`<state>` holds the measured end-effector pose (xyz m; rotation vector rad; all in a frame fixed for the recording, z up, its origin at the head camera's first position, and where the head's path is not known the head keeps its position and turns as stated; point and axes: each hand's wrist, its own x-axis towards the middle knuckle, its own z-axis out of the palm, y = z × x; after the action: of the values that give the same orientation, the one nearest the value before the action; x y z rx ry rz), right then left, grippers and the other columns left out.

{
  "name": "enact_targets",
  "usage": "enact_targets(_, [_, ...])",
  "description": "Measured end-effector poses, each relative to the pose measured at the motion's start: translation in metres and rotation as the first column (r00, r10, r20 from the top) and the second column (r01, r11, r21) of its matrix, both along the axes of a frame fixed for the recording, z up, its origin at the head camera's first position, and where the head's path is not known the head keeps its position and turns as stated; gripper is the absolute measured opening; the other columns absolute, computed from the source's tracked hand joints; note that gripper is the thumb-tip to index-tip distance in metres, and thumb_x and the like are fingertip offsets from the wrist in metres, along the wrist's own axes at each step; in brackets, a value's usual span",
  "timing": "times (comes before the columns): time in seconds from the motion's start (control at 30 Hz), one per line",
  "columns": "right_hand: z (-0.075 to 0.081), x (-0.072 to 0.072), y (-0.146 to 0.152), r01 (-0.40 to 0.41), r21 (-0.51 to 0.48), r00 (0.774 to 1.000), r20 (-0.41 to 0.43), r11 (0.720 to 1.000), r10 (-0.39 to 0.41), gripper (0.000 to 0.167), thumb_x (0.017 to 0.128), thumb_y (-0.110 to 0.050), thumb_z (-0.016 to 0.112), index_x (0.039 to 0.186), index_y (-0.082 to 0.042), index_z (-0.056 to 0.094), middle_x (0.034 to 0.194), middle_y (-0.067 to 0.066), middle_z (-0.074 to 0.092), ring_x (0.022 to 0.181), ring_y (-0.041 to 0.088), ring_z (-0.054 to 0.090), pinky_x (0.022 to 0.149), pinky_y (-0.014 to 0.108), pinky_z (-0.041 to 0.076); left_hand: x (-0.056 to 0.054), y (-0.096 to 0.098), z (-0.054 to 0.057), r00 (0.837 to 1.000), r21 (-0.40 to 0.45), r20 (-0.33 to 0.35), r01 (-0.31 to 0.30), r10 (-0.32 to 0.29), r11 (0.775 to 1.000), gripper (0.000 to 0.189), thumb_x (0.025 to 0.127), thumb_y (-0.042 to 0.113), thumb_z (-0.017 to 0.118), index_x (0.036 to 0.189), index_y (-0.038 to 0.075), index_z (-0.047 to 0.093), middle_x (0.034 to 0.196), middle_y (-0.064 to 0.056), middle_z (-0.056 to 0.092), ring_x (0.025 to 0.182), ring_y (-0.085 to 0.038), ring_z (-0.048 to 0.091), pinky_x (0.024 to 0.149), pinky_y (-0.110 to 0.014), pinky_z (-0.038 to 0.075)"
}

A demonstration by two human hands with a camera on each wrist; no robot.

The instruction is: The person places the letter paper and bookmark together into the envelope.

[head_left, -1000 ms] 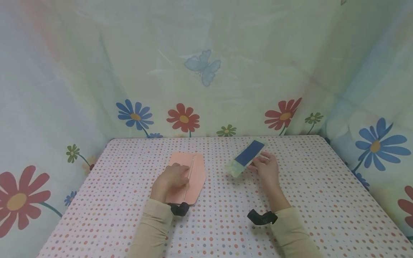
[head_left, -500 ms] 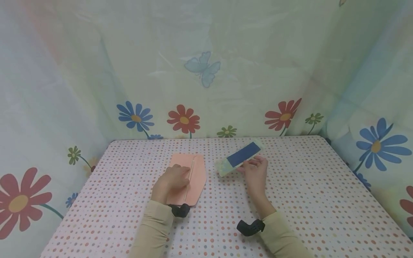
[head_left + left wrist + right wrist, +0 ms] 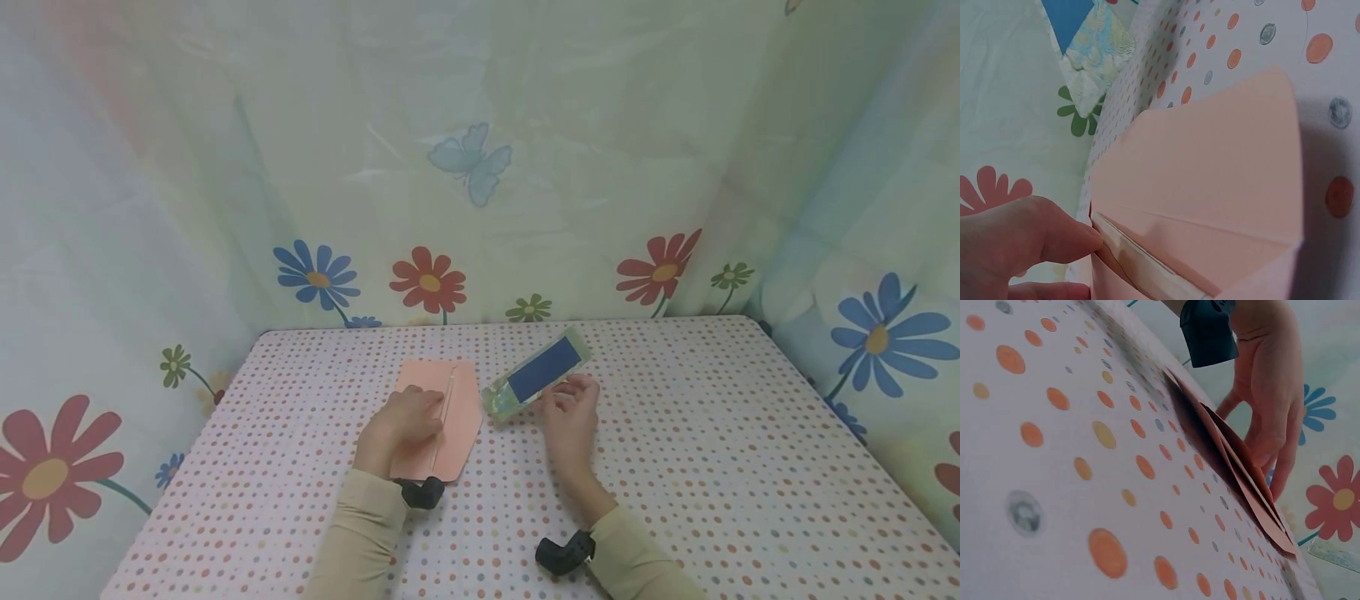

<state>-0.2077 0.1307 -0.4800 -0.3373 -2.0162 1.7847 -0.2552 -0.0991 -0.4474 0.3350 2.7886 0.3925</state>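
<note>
A pink envelope [image 3: 461, 417] lies on the dotted table with its flap spread open to the right. My left hand [image 3: 405, 418] pinches the edge of its mouth. In the left wrist view, pale folded paper [image 3: 1141, 265] shows inside the pocket, right by the fingertip [image 3: 1088, 240]. To the right of the envelope, my right hand [image 3: 572, 417] pinches the lower long edge of a narrow green-patterned card [image 3: 510, 402] with a dark blue panel. The card is tilted, its lower left end close to the envelope's flap. Its patterned end [image 3: 1100, 56] also appears in the left wrist view.
A polka-dot cloth covers the table [image 3: 712, 433]. Flower-printed curtains [image 3: 360, 183] stand behind it and at both sides. Each wrist carries a black camera mount [image 3: 564, 552].
My right hand has brought the card leftward, nearer the envelope, and its patterned face shows more fully. The left hand keeps its place on the envelope.
</note>
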Motion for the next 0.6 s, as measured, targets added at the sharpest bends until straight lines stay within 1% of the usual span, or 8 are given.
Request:
enact_targets(0.07, [-0.0014, 0.0004, -0.0022, -0.014, 0.014, 1.0, 0.017, 1.0, 0.014, 0.043, 0.093, -0.008, 0.055, 0.13, -0.008, 0.032, 0.111, 0.008, 0.052, 0.09, 0.028, 0.066, 0.068, 0.022, 0.055, 0.0003, 0.0, -0.0003, 1.0, -0.002, -0.003, 0.007, -0.007, 1.0, 0.051, 0.086, 0.023, 0.054, 0.137, 0.021, 0.052, 0.137, -0.01, 0.05, 0.122, -0.034, 0.048, 0.099, -0.051, 0.042])
enact_targets(0.2, [-0.0028, 0.0014, -0.0057, -0.036, 0.053, 0.998, 0.056, 0.998, 0.033, 0.047, 0.093, -0.008, 0.055, 0.132, -0.011, 0.03, 0.11, 0.008, 0.053, 0.085, 0.026, 0.067, 0.063, 0.023, 0.054, 0.0003, 0.0005, -0.0002, 1.0, -0.007, -0.006, 0.02, -0.02, 1.0, 0.05, 0.087, 0.023, 0.053, 0.137, 0.02, 0.051, 0.137, -0.01, 0.049, 0.124, -0.035, 0.047, 0.101, -0.051, 0.04])
enact_targets(0.37, [-0.005, 0.0019, -0.009, -0.065, 0.125, 0.995, 0.089, 0.99, 0.054, 0.053, 0.091, -0.007, 0.056, 0.135, -0.011, 0.027, 0.107, 0.01, 0.056, 0.082, 0.025, 0.068, 0.061, 0.022, 0.053, -0.0004, 0.0003, -0.0004, 1.0, -0.01, -0.006, 0.015, -0.015, 1.0, 0.051, 0.087, 0.024, 0.054, 0.137, 0.02, 0.051, 0.137, -0.011, 0.049, 0.123, -0.036, 0.047, 0.099, -0.052, 0.041])
enact_targets(0.5, [-0.0087, 0.0012, -0.0103, -0.082, 0.218, 0.992, 0.113, 0.973, 0.059, 0.062, 0.09, -0.008, 0.058, 0.142, -0.012, 0.024, 0.107, 0.01, 0.059, 0.083, 0.024, 0.068, 0.062, 0.022, 0.053, -0.0001, 0.0006, 0.0001, 1.0, -0.005, -0.006, 0.004, -0.004, 1.0, 0.052, 0.085, 0.024, 0.057, 0.136, 0.018, 0.052, 0.135, -0.012, 0.051, 0.12, -0.036, 0.049, 0.096, -0.052, 0.044])
enact_targets(0.6, [-0.0106, 0.0009, -0.0108, -0.093, 0.266, 0.99, 0.128, 0.959, 0.06, 0.066, 0.09, -0.01, 0.06, 0.145, -0.012, 0.024, 0.108, 0.011, 0.06, 0.086, 0.023, 0.069, 0.063, 0.023, 0.053, 0.0009, 0.001, 0.0012, 1.0, 0.004, 0.001, -0.009, 0.009, 1.0, 0.051, 0.085, 0.024, 0.059, 0.136, 0.019, 0.053, 0.135, -0.012, 0.05, 0.121, -0.036, 0.048, 0.095, -0.052, 0.044])
